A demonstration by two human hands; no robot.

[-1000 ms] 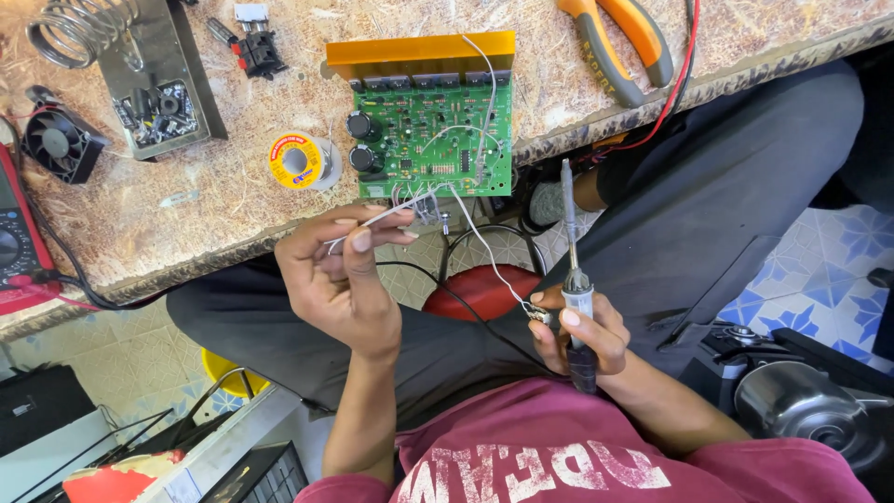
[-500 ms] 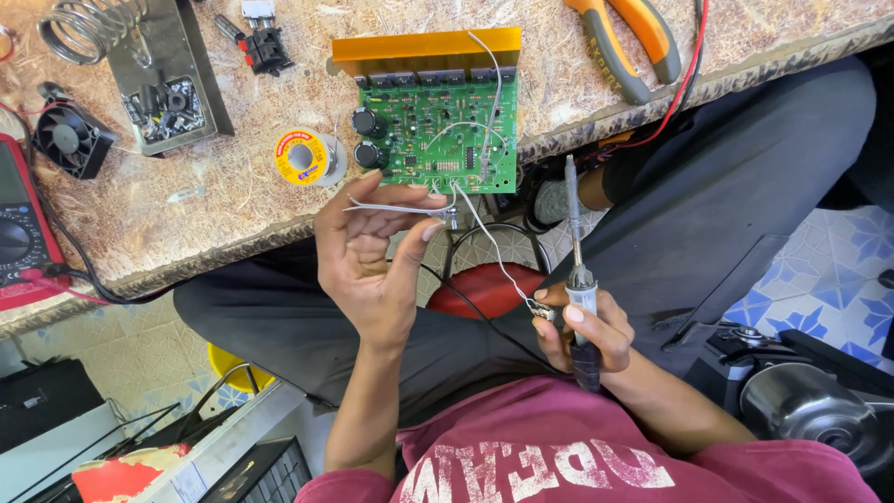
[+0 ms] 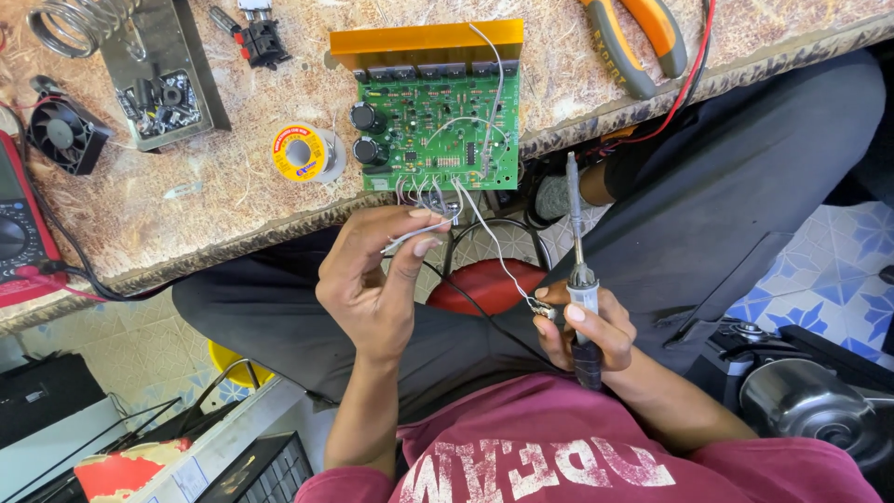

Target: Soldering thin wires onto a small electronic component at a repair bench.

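My left hand [image 3: 372,279] is raised over my lap, pinching a thin white wire [image 3: 416,232] between thumb and fingertips. That wire runs up to the near edge of a green circuit board [image 3: 438,126] with a gold heat sink, lying at the bench's front edge. My right hand [image 3: 582,326] grips a soldering iron [image 3: 575,233] by its grey handle, tip pointing up toward the bench, and also holds a small connector on a white wire [image 3: 535,305]. The iron's tip is clear of the board.
On the chipboard bench [image 3: 214,200] lie a yellow solder spool [image 3: 300,154], a metal iron stand with coil [image 3: 154,65], a small black fan [image 3: 60,135], a red multimeter [image 3: 14,233], orange-handled pliers [image 3: 633,37] and red and black cables [image 3: 694,70]. A red stool [image 3: 484,284] shows between my legs.
My left hand has turned and lowered slightly, keeping the thin wire pinched near the board's edge. My right hand and the soldering iron have stayed almost still.
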